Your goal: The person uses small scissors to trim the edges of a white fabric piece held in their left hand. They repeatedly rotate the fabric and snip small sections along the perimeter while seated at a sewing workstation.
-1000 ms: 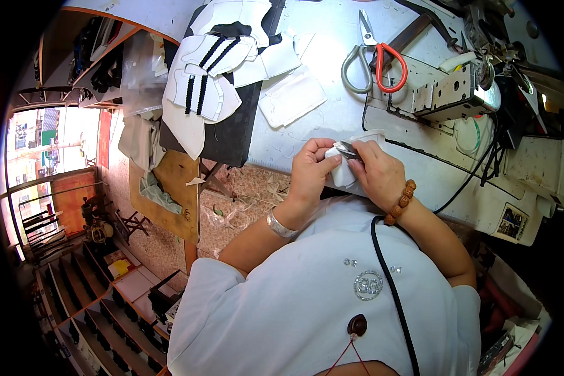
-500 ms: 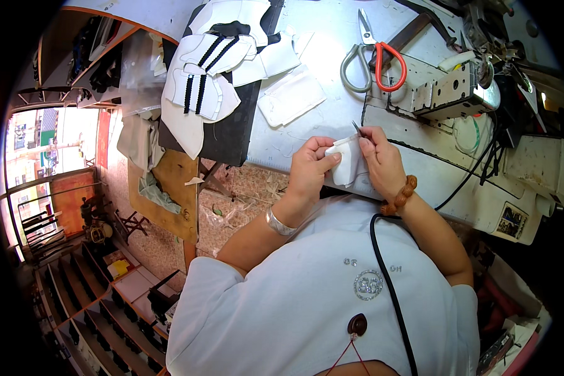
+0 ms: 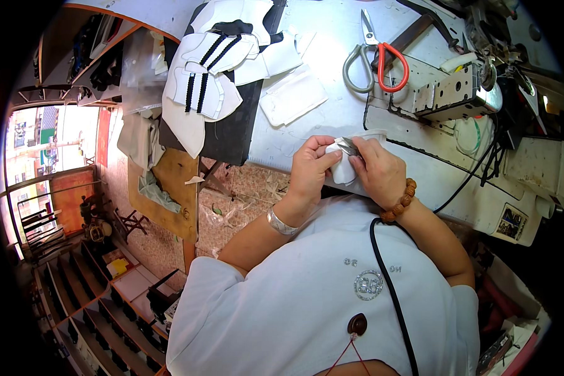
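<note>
Close to the table's front edge, my left hand (image 3: 311,165) pinches a folded white piece of material (image 3: 343,172) between thumb and fingers. My right hand (image 3: 382,170) is closed on a small pointed metal tool (image 3: 347,146), which looks like thread snips; its handle is hidden in the palm. The metal lies against the upper edge of the white piece, beside my left fingertips. A pale strip of material also shows behind the right knuckles. Farther back on the table lies a flat white piece (image 3: 293,95).
Large scissors (image 3: 392,67) with one red and one grey handle lie behind my hands, beside a hammer (image 3: 413,36). A sewing machine (image 3: 454,97) stands at the right. Stitched white pieces (image 3: 213,94) with black trim are stacked on a black board (image 3: 235,141) at left.
My right hand has turned inward and shifted slightly down. The metal tool's point has swung from upward to leftward, onto the white piece's edge. My left hand keeps nearly the same place.
</note>
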{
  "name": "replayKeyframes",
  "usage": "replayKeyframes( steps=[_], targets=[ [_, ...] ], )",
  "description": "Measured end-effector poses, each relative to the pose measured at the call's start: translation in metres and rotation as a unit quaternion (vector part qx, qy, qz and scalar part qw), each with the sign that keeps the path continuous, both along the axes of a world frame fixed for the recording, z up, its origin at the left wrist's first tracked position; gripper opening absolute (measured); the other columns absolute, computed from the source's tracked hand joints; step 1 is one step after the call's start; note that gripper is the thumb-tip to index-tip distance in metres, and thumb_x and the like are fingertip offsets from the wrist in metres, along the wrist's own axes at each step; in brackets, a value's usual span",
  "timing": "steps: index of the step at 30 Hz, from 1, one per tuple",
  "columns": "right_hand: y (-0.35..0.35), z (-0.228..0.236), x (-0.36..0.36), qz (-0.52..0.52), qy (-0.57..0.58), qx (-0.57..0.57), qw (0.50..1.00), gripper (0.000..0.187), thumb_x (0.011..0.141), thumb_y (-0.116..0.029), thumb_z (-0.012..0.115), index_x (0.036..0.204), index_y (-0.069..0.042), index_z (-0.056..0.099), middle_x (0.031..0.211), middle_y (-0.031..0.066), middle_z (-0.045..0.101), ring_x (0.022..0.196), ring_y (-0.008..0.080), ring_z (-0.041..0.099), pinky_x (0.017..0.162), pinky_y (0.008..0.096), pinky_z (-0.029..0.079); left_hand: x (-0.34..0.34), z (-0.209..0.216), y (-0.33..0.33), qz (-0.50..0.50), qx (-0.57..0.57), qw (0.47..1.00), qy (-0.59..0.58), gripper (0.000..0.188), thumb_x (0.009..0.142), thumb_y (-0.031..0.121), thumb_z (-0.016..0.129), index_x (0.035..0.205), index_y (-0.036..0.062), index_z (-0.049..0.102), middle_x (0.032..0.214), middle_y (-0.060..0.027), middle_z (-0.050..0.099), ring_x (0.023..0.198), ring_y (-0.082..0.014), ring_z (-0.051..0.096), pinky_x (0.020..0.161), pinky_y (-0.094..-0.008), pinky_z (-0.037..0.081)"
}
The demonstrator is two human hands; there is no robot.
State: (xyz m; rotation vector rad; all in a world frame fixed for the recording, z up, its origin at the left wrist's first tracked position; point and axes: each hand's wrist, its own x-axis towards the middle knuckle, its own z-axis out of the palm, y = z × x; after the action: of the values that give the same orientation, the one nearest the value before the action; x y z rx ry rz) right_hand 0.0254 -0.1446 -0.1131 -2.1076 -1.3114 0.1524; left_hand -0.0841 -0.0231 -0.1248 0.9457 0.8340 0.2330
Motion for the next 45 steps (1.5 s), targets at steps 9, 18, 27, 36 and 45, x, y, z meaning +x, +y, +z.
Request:
replayKeyframes(
  steps=[9,18,27,36,45],
  targets=[
    [0.002,-0.017,-0.002,-0.01,0.131,0.062,0.989,0.027,0.088,-0.017,0.058,0.113,-0.007,0.055,0.099,0.0115,0.062,0.075,0.0331,0.063,0.063,0.0395,0.052,0.002,0.0,0.003,0.009,-0.019,1.0,-0.008,0.024,0.084,0.009,0.066,0.105,0.004,0.055,0.08,0.0014,0.064,0.062,-0.0027,0.053,0.054,-0.0163,0.039],
    [0.0,-0.007,-0.001,0.005,0.048,0.005,0.999,0.032,0.085,-0.019,0.061,0.115,-0.009,0.056,0.089,0.0095,0.061,0.067,0.0301,0.062,0.056,0.0378,0.051,-0.002,-0.001,0.003,-0.003,-0.015,1.0,-0.001,0.024,0.084,0.01,0.066,0.106,0.0049,0.056,0.084,0.0018,0.065,0.068,-0.0025,0.052,0.057,-0.0179,0.036],
    [0.003,-0.007,-0.002,-0.001,-0.002,0.003,1.0,0.031,0.086,-0.021,0.06,0.115,-0.011,0.055,0.082,0.0074,0.056,0.062,0.0266,0.061,0.052,0.036,0.049,-0.002,-0.003,0.004,-0.003,-0.01,1.0,-0.006,0.024,0.084,0.009,0.066,0.105,0.0052,0.056,0.082,0.0025,0.064,0.066,-0.002,0.051,0.057,-0.0178,0.037],
    [0.01,-0.016,0.009,-0.06,0.186,0.049,0.979,0.027,0.088,-0.017,0.057,0.113,-0.007,0.056,0.098,0.0142,0.063,0.074,0.0354,0.063,0.059,0.04,0.051,-0.004,-0.001,0.001,-0.014,0.01,1.0,0.003,0.024,0.084,0.01,0.066,0.105,0.0037,0.058,0.075,0.0045,0.06,0.064,-0.0018,0.049,0.056,-0.0173,0.037],
    [0.0,-0.003,0.001,0.018,0.017,0.006,1.0,0.032,0.085,-0.02,0.062,0.115,-0.01,0.056,0.084,0.0079,0.059,0.062,0.0291,0.061,0.053,0.0374,0.05,-0.002,-0.004,0.002,-0.002,0.0,1.0,-0.002,0.023,0.084,0.01,0.066,0.104,0.0036,0.059,0.075,0.0043,0.061,0.063,-0.0017,0.05,0.056,-0.0176,0.037]
  ],
)
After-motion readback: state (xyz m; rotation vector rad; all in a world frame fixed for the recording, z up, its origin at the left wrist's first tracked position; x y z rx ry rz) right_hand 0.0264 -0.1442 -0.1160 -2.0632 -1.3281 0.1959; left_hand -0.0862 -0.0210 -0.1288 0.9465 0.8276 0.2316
